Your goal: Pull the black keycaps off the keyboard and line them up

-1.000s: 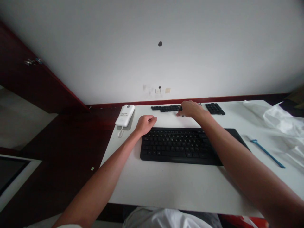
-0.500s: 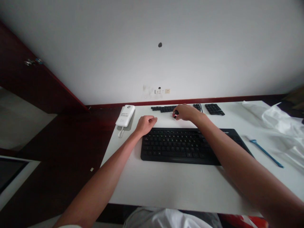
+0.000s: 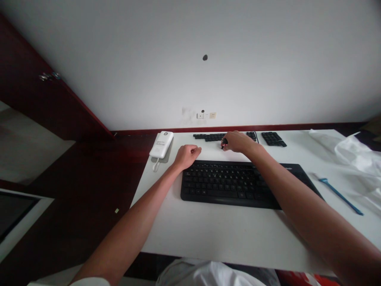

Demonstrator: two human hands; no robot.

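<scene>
Two bare hands at work above a white desk. The right grip is narrowed to a pinch, palm down, thumb and fingers drawn together on a small dark piece, largely concealed by the hand; its exact form cannot be told. The left grip is curled into a loose fist, thumb laid against the fingers; whether anything lies within cannot be told. It lies to the left of the right grip, beside the far left corner of a black keyboard.

The keyboard extends on the near side of both grips, its right part crossed by the right forearm. Beyond the right grip and to its left lies a row of small black keys; just right of the hand is a short cluster of keys, and farther right a compact key block. Left of the left grip are a white power bank and its cable loop, near the desk's left edge. Well to the right of the right grip lie a slender blue tool and a crumpled white bag.

Between the two grips runs a bare strip of desk, bounded by the keys beyond and the keyboard's far edge on the near side. The desk's far edge, close to the wall, limits reach past the right grip; a broader bare area lies on the near side of the keyboard.
</scene>
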